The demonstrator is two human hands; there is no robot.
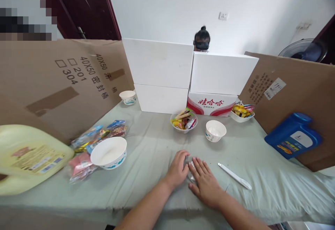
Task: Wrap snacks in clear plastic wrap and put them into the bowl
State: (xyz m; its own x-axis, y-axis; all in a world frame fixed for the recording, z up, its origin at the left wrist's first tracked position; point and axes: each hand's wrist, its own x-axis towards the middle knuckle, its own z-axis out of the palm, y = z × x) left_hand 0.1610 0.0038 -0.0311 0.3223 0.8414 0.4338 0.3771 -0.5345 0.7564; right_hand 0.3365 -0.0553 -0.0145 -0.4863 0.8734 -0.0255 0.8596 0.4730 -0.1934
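Your left hand (177, 170) curls against a clear plastic item (192, 177) on the cloth-covered table (146, 174), while your right hand (205, 183) lies over it, palm down, fingers stretched out. A slim white tool (235, 176) lies just right of your right hand. Ahead of you stand a clear bowl (185, 131) of snacks (184, 120) and a white paper bowl (212, 137). To your left, a larger white bowl (113, 163) sits beside snack packets (87, 137) and a yellow jug (28, 156). A blue bottle (294, 137) leans against cardboard (311, 94) on your right. Across the table, someone's head (202, 36) shows above white boxes (161, 64).
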